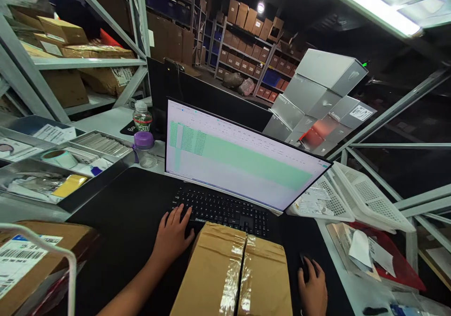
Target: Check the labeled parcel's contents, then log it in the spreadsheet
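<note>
My left hand (171, 233) lies on the left end of a black keyboard (225, 209), fingers spread flat over the keys. My right hand (312, 285) is cupped over a black mouse (305, 265) on the black desk mat (130, 212). Between my arms stand two brown cardboard parcels (234, 276) side by side, sealed with clear tape. Behind the keyboard a monitor (243, 158) shows a spreadsheet with green rows.
Grey trays (52, 165) with label rolls and papers sit at left, with a water bottle (142, 117) and a purple-lidded jar (143, 142). A labelled box (31, 259) is near left. White baskets (355, 198) and stacked grey boxes (317, 99) are at right. Shelving surrounds the desk.
</note>
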`<state>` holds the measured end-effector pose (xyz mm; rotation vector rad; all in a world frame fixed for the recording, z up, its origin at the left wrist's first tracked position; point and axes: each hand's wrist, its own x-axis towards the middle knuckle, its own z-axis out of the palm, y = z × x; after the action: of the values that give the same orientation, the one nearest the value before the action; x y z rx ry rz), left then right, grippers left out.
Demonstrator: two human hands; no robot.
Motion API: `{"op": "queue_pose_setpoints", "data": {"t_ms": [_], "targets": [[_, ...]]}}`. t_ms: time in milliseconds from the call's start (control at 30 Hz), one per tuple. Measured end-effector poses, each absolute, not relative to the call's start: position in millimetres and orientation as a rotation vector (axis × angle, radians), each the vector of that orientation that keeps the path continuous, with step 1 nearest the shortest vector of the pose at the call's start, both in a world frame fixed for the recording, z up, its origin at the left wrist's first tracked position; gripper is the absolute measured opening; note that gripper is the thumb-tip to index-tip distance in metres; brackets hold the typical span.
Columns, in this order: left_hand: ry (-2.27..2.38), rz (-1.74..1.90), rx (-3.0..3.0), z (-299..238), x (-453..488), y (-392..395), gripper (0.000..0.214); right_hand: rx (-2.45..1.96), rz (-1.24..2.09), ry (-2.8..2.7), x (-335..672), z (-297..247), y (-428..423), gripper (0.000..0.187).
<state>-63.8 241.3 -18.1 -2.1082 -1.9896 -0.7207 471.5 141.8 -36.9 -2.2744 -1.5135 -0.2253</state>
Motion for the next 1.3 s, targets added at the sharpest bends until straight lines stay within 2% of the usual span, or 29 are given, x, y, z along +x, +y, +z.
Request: {"op": "queue_pose_setpoints", "data": {"t_ms": [1300], "targets": [[-1.884,-0.714,-2.078,-19.0,-65.7,243.1,0.053,-2.251,-0.253,-1.457,470.6,-38.2,141.6,0.066]]}}
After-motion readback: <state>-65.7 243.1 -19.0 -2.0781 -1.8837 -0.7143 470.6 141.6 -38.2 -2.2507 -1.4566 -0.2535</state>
